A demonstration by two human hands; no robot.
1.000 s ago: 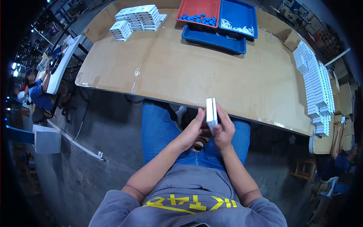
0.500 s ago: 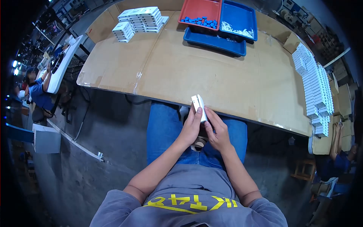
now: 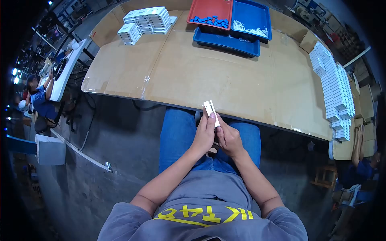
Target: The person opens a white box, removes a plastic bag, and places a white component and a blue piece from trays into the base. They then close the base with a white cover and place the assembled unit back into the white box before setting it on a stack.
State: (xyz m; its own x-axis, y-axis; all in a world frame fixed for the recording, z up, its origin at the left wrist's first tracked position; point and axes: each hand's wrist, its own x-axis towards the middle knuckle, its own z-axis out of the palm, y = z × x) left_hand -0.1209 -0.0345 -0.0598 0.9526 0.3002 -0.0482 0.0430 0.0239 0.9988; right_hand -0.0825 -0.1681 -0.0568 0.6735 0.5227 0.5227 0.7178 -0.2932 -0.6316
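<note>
A small white rectangular plastic piece with a dark slot along its length is held between both hands, just off the table's near edge and above my lap. My left hand is closed around its left side, the thumb lying on top. Curled against its lower right end is my right hand, its fingers bent and touching the piece. The piece points away from me, tilted a little to the left. Its underside is hidden by my fingers.
On the cardboard-covered table are stacked white pieces at back left and more stacks along the right. A red tray holds blue parts; a blue tray holds white strips. Another blue tray stands in front. Two co-workers sit left and right.
My right fingers have curled in and slid lower along the white piece, which has turned slightly. My left hand keeps its hold. The view has shifted a little.
</note>
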